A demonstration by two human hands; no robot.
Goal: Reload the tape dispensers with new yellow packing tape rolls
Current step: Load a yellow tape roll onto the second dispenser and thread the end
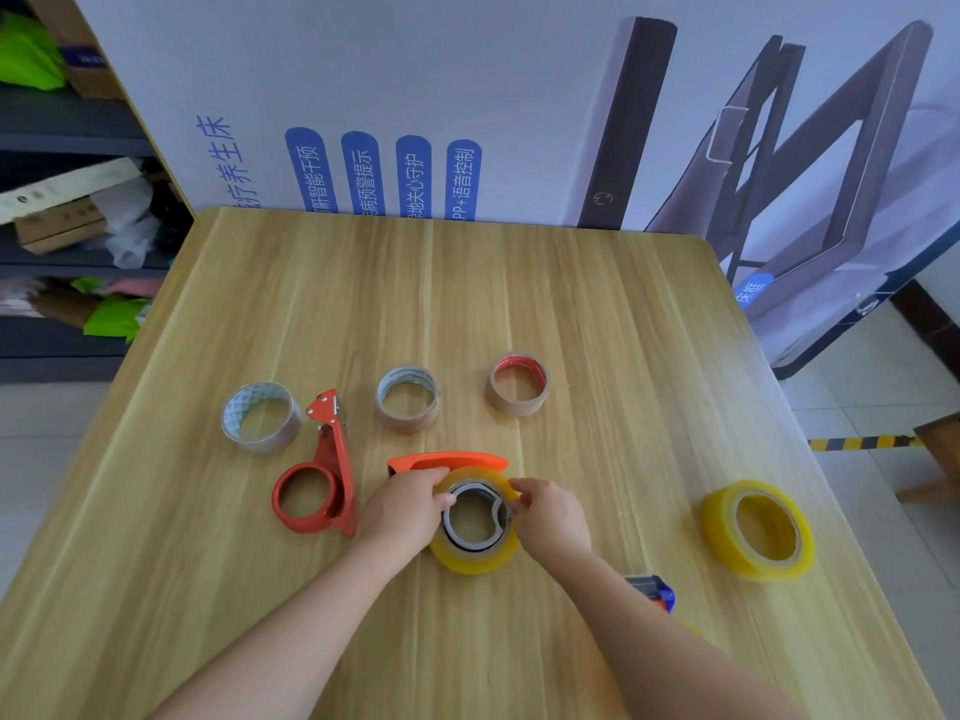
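A yellow tape roll [470, 558] sits around the grey hub of an orange dispenser [448, 461] at the table's middle. My left hand [402, 506] grips the roll's left rim, and my right hand [548, 514] pinches its right rim. A second red-orange dispenser [324, 478] lies with its hub bare to the left. Another yellow roll [757, 530] lies flat on the right.
Three nearly used-up rolls stand further back: a white one [261, 417], a brown one [409, 399] and a brown one with a red core [518, 384]. A small blue and orange tool [655, 590] peeks out beside my right forearm. A printed board stands behind the wooden table [571, 314].
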